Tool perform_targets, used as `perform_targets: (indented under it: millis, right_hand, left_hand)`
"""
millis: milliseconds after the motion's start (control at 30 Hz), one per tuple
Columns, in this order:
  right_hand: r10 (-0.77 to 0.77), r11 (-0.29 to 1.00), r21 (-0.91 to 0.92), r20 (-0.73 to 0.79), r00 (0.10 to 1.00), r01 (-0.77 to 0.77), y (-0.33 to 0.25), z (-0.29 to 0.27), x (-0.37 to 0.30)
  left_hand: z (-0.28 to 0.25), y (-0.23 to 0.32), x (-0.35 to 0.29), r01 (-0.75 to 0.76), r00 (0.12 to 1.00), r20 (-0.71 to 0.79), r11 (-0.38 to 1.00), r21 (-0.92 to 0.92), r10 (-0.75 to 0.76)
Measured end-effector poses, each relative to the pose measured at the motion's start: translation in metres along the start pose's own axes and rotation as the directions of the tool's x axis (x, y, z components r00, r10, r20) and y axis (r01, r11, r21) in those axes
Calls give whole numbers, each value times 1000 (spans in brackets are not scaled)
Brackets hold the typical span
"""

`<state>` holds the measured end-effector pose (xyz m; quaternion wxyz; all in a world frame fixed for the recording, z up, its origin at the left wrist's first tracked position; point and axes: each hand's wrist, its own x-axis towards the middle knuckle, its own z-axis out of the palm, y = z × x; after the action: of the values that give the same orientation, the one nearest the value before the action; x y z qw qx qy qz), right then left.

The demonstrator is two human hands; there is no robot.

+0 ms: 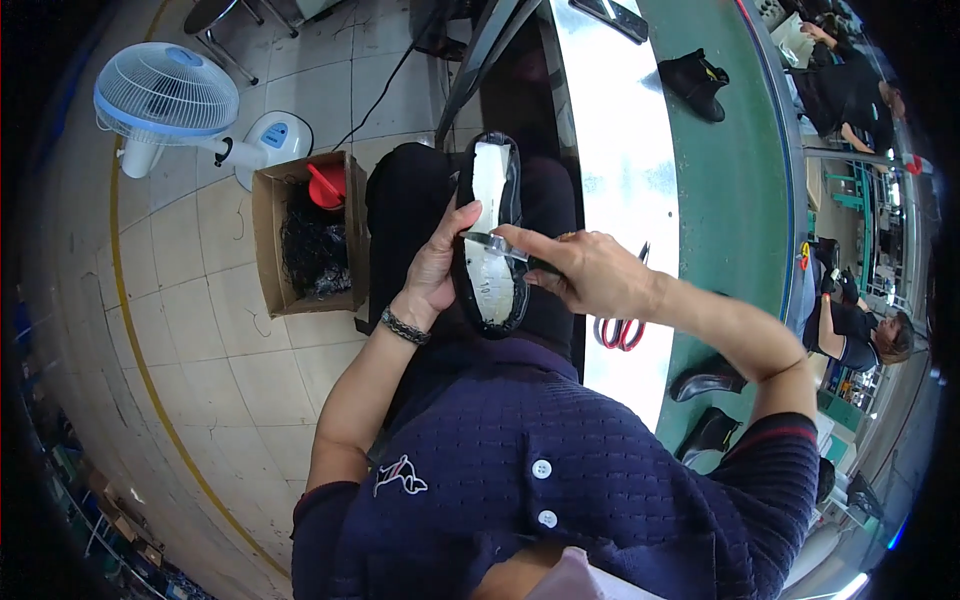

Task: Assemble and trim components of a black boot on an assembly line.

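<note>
Steadying hand: bare left hand [437,262], left of the long white tabletop [630,170]. Its thumb presses the edge of a black shoe with a pale, flat underside [492,285]; the other fingers are mostly hidden, so I cannot tell whether they are spread. The grip probably resists twisting.

Tool hand: bare right hand [595,270], at the tabletop's left edge, index finger stretched toward a small silver metal tool [497,243] of unclear kind, thumb lower, other fingers curled; likely for fine control.

Shoe: underside up, left of the tabletop, above dark-trousered thighs [408,195], presumably so the legs back it and the pale face is exposed.

Scissors: red-handled metal scissors [620,335] on the tabletop, partly behind the right forearm, seemingly within easy reach.

Box: open brown cardboard box [262,240] of dark, stringy scraps [312,245], well left of the tabletop, apparently handy for dropping things in.

Spare footwear: black ankle-high shoe [693,85], right of the tabletop on a green surface [735,200], perhaps set aside there to free the lap.
</note>
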<state>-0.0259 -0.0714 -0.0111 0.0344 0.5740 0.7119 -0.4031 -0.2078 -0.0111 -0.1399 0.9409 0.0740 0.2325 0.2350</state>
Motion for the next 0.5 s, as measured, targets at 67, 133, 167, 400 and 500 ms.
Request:
perform_targets:
  millis: [67, 133, 167, 400, 500]
  right_hand:
    - [-30, 997, -72, 76, 997, 36, -1, -18, 7]
    - [-72, 933, -343, 116, 991, 108, -20, -47, 12]
    - [-96, 796, -580, 164, 982, 175, -29, -58, 14]
    - [-51, 833, -553, -39, 998, 21, 10, -47, 64]
    - [-161, 692, -717, -40, 986, 84, 9, -57, 66]
  left_hand:
    - [0, 2, -1, 8, 1000, -23, 999, 34, -8]
    - [-5, 1, 0, 2, 996, -92, 986, 169, 14]
    - [-10, 1, -1, -4, 995, -98, 986, 169, 21]
    - [3, 7, -3, -29, 999, -19, 974, 225, 34]
    - [2, 11, -4, -29, 998, -38, 958, 286, 42]
